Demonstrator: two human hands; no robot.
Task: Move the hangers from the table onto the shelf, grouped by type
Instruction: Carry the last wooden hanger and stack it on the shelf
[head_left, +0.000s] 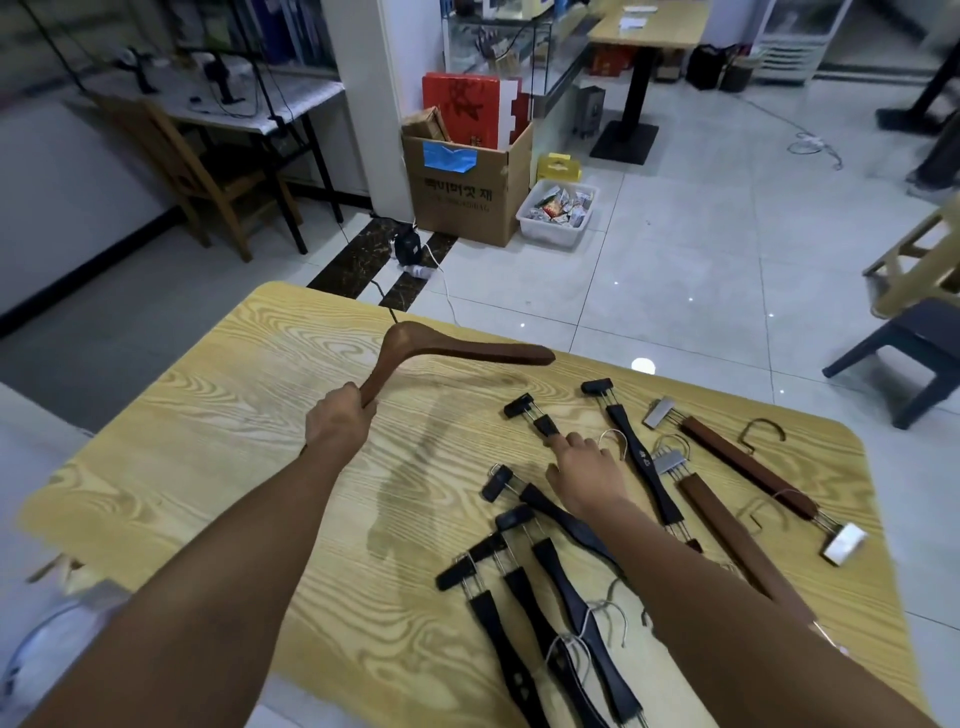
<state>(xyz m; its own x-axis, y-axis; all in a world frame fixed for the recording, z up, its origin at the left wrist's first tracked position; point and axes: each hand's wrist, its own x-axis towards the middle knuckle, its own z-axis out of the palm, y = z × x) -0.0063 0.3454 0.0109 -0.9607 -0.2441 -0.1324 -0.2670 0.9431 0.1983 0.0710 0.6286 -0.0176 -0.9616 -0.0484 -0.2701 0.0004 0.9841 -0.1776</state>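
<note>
Brown hanger (467, 353) gripped by left hand (337, 421); right hand (584, 467) touches black hanger (545, 425)

The pale yellow wooden table (208, 467) has a smooth top with strong wavy grain and a soft shine. The brown curved wooden coat hanger (467, 353) looks smooth and matt. The black clip hangers (647, 473) look smooth and slightly glossy, with bare metal rods. The brown straight wooden clip hangers (748, 467) carry silver metal clips. The white floor tiles (701, 249) are glossy.
</note>
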